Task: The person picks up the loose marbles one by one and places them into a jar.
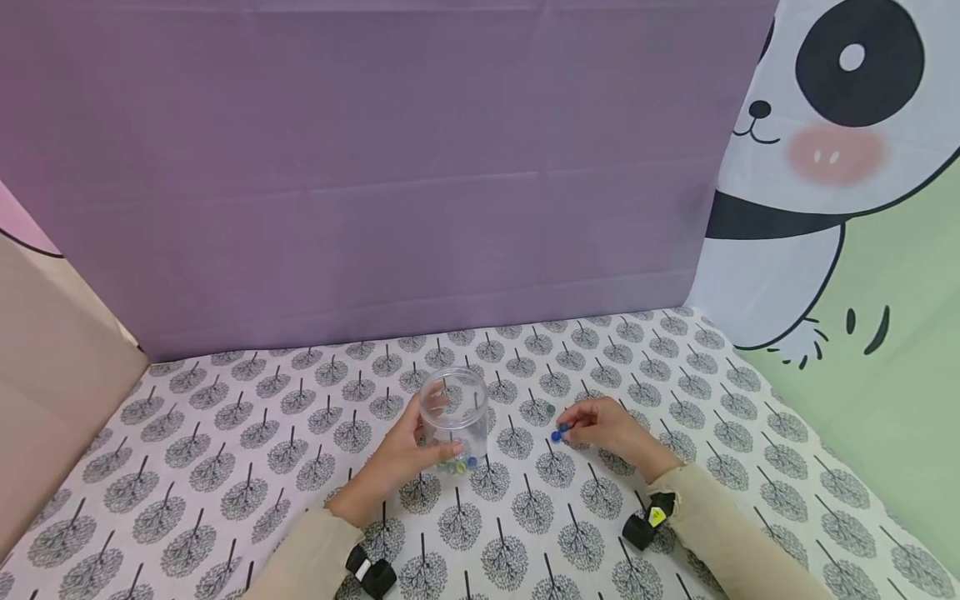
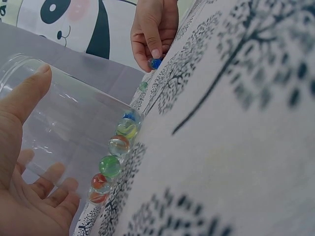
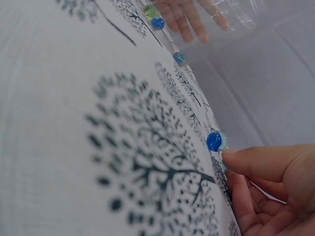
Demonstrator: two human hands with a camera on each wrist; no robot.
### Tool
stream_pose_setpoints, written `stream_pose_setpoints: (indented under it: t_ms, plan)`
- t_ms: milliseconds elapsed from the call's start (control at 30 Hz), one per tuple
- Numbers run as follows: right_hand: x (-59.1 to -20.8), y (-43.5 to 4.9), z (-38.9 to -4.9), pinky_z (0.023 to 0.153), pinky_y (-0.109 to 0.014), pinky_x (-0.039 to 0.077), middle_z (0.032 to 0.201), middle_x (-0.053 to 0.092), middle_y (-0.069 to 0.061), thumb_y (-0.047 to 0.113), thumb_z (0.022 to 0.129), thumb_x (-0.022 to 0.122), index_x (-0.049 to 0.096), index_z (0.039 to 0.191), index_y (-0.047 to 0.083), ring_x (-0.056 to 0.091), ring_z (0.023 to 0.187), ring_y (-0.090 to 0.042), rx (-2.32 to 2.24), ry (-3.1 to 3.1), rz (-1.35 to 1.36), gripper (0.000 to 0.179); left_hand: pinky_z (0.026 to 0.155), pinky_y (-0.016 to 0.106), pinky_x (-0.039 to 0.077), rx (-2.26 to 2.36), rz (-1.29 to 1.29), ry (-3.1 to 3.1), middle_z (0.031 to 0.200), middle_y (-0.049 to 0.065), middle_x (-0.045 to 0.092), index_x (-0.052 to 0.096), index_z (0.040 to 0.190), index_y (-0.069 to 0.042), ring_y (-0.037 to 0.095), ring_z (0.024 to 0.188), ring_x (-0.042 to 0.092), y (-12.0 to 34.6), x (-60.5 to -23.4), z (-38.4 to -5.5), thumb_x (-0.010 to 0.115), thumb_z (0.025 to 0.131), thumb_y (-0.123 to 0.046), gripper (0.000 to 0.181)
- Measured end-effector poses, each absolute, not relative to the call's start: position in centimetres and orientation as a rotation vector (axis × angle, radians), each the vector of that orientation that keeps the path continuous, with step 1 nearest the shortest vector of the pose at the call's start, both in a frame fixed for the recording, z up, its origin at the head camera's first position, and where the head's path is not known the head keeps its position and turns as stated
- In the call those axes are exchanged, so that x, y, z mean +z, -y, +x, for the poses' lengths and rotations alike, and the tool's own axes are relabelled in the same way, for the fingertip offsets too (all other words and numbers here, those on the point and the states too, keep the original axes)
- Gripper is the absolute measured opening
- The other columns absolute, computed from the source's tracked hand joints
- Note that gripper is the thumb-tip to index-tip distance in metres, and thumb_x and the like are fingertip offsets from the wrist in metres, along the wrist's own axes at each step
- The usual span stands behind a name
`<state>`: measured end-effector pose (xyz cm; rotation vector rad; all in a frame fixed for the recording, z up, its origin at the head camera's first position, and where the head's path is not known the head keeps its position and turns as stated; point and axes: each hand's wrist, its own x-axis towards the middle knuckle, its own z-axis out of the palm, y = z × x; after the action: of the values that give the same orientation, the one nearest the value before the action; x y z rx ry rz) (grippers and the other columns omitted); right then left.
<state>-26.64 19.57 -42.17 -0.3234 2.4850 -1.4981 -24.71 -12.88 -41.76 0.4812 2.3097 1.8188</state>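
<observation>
My left hand [image 1: 411, 446] holds a clear plastic jar [image 1: 467, 429], thumb on the near side and fingers round the other. The jar stands upright on the patterned cloth. Several glass marbles [image 2: 110, 166], in green, orange, yellow and blue, lie along its bottom. To the jar's right, my right hand [image 1: 606, 429] is low over the cloth, pinching a blue marble [image 1: 564, 427] at its thumb and fingertips. Another blue marble [image 1: 556, 436] lies right at those fingertips. A greenish marble [image 1: 551, 409] lies on the cloth just beyond, between jar and hand.
A white cloth [image 1: 292, 500] with dark tree prints covers the table. A purple fabric wall [image 1: 375, 183] rises behind it, and a panda-printed panel [image 1: 780, 283] stands at the right. Both wrists wear black camera bands.
</observation>
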Motion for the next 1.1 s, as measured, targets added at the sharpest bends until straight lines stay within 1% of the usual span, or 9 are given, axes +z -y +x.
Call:
stream_pose_setpoints:
  t_ms: [200, 367, 500, 600, 700, 767, 933, 1033, 1100]
  plan:
    - [-42.08, -19.26, -26.77, 0.062, -0.022, 0.048, 0.085, 0.063, -0.004, 0.006, 0.079, 0.071, 0.067, 0.1, 0.001, 0.055, 0.074, -0.015, -1.498, -2.492, -0.265, 0.021, 0.105, 0.059, 0.029, 1.816, 0.491, -2.314, 0.147, 0.012, 0.035, 0.022, 0.148, -0.026, 0.038, 0.128, 0.04, 12.97, -41.78, -24.78, 0.078, 0.075, -0.019, 0.092]
    - [-42.15, -19.09, -26.91, 0.063, -0.024, 0.048, 0.087, 0.063, -0.003, 0.008, 0.08, 0.071, 0.068, 0.1, 0.004, 0.055, 0.077, -0.017, -1.485, -2.505, -0.252, 0.02, 0.106, 0.058, 0.029, 1.829, 0.496, -2.309, 0.147, 0.012, 0.035, 0.022, 0.148, -0.025, 0.037, 0.127, 0.041, 13.03, -41.83, -24.88, 0.078, 0.076, -0.017, 0.092]
    - [-42.22, -19.16, -26.92, 0.062, -0.023, 0.047, 0.087, 0.063, -0.003, 0.008, 0.08, 0.071, 0.068, 0.101, 0.004, 0.055, 0.076, -0.017, -1.498, -2.494, -0.257, 0.021, 0.106, 0.058, 0.029, 1.833, 0.512, -2.297, 0.147, 0.014, 0.034, 0.021, 0.149, -0.023, 0.038, 0.127, 0.042, 12.99, -41.86, -24.95, 0.078, 0.076, -0.017, 0.093]
    - [-42.29, -19.25, -26.91, 0.061, -0.022, 0.047, 0.087, 0.063, -0.004, 0.008, 0.08, 0.071, 0.067, 0.101, 0.002, 0.055, 0.076, -0.017, -1.523, -2.478, -0.283, 0.022, 0.106, 0.058, 0.029, 1.837, 0.509, -2.294, 0.147, 0.014, 0.034, 0.021, 0.149, -0.023, 0.038, 0.127, 0.041, 13.02, -41.86, -24.9, 0.078, 0.076, -0.018, 0.092]
    - [-42.3, -19.16, -26.9, 0.062, -0.023, 0.047, 0.088, 0.063, -0.004, 0.011, 0.08, 0.072, 0.067, 0.102, 0.002, 0.054, 0.077, -0.017, -1.529, -2.472, -0.286, 0.024, 0.105, 0.058, 0.032, 1.842, 0.491, -2.29, 0.147, 0.013, 0.034, 0.022, 0.148, -0.024, 0.038, 0.127, 0.041, 13.13, -41.9, -24.8, 0.078, 0.076, -0.017, 0.092]
    - [-42.27, -19.08, -26.86, 0.064, -0.024, 0.047, 0.088, 0.063, -0.003, 0.012, 0.08, 0.072, 0.067, 0.102, 0.003, 0.054, 0.078, -0.017, -1.52, -2.48, -0.265, 0.024, 0.102, 0.056, 0.036, 1.846, 0.488, -2.275, 0.148, 0.013, 0.033, 0.022, 0.148, -0.024, 0.037, 0.127, 0.041, 13.13, -41.88, -24.73, 0.078, 0.076, -0.017, 0.092]
    - [-41.97, -19.1, -26.76, 0.067, -0.027, 0.047, 0.088, 0.062, -0.005, 0.013, 0.08, 0.073, 0.067, 0.102, 0.004, 0.053, 0.08, -0.018, -1.517, -2.494, -0.253, 0.024, 0.098, 0.053, 0.042, 1.858, 0.467, -2.249, 0.148, 0.011, 0.033, 0.024, 0.147, -0.028, 0.036, 0.127, 0.041, 12.97, -41.77, -24.69, 0.078, 0.076, -0.019, 0.09]
    - [-41.78, -19.04, -26.72, 0.069, -0.028, 0.048, 0.09, 0.063, -0.005, 0.014, 0.081, 0.073, 0.067, 0.102, 0.004, 0.055, 0.081, -0.018, -1.517, -2.495, -0.274, 0.025, 0.1, 0.054, 0.04, 1.86, 0.457, -2.251, 0.148, 0.011, 0.033, 0.024, 0.147, -0.029, 0.036, 0.127, 0.042, 12.96, -41.72, -24.69, 0.078, 0.076, -0.019, 0.09]
    - [-41.7, -18.95, -26.67, 0.07, -0.029, 0.049, 0.091, 0.064, -0.005, 0.014, 0.081, 0.072, 0.067, 0.103, 0.003, 0.056, 0.082, -0.019, -1.521, -2.488, -0.283, 0.024, 0.102, 0.056, 0.036, 1.859, 0.459, -2.25, 0.148, 0.011, 0.033, 0.024, 0.147, -0.029, 0.036, 0.128, 0.041, 12.99, -41.66, -24.67, 0.078, 0.076, -0.019, 0.09]
